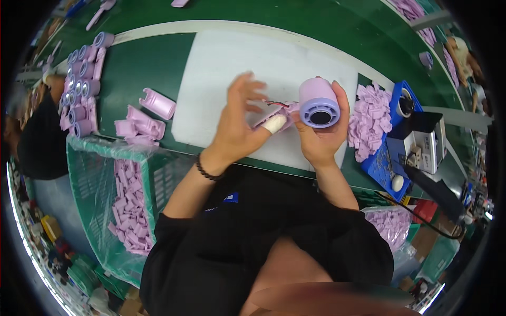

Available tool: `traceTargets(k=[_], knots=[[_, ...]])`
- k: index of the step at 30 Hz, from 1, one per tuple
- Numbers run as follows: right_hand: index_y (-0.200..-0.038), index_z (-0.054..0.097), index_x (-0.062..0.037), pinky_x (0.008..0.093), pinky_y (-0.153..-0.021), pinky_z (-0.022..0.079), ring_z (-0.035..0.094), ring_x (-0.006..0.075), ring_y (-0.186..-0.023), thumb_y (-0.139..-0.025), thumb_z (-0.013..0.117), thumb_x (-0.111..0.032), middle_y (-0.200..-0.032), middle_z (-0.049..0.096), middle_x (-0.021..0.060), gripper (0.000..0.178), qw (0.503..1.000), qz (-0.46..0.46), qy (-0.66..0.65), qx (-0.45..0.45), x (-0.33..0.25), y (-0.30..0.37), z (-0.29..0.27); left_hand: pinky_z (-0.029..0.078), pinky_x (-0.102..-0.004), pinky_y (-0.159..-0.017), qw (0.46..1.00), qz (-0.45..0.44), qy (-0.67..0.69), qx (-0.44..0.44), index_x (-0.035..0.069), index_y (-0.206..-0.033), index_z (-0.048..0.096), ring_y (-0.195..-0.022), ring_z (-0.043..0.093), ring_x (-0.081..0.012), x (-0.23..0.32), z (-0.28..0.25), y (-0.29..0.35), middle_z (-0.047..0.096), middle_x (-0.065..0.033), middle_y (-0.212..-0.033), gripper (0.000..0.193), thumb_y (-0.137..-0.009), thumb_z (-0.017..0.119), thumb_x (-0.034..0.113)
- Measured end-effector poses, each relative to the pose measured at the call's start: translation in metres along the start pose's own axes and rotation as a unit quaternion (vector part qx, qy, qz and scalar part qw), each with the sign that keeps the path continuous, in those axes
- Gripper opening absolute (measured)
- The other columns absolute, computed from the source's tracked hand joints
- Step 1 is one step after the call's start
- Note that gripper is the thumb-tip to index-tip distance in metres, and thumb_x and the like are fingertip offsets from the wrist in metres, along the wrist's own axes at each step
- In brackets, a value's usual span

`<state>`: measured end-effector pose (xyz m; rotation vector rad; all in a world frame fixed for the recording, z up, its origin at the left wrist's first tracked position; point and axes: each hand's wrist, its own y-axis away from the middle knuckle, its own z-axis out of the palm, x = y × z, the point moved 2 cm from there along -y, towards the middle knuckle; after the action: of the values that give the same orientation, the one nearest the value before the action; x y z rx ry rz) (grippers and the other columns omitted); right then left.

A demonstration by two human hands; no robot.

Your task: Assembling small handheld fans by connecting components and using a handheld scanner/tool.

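Note:
My right hand (322, 143) is wrapped round a pink cylindrical hair dryer body (318, 90), whose purple vented ring and dark round centre face me. From its left side juts a pink handle part (287, 113), with thin red and dark wires (276, 103) coming out near it. My left hand (237, 116) is beside the handle, fingers spread and slightly blurred. Its thumb has a white covering (275, 124) and lies against the handle. Both hands are above a white mat (205, 79) on the green table.
Pink shell pieces (158, 104) lie left of the mat, with a row of hair dryer bodies (79, 84) beyond. Small pink parts (369, 118) are heaped at right by a blue tray (374, 166). A lined green crate (87, 200) holds more parts. Another person (42, 137) sits at left.

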<state>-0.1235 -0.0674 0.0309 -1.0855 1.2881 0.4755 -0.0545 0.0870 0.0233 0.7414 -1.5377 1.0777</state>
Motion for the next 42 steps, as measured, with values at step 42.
traceTargets(k=[42], knots=[[-0.139,0.040,-0.0011,0.0293,-0.085,0.057,0.060,0.0224,-0.111,-0.073,0.075,0.006,-0.125,0.054,0.0165,0.075,0.992,0.059,-0.091,0.065,-0.011,0.002,-0.027,0.044,-0.0277,-0.053,0.992,-0.014,0.002,-0.126,-0.001,-0.118,0.062,-0.056,0.054,-0.0176,0.021,0.037,-0.029,0.067,-0.0112,-0.078,0.038,-0.081,0.060,-0.001]])
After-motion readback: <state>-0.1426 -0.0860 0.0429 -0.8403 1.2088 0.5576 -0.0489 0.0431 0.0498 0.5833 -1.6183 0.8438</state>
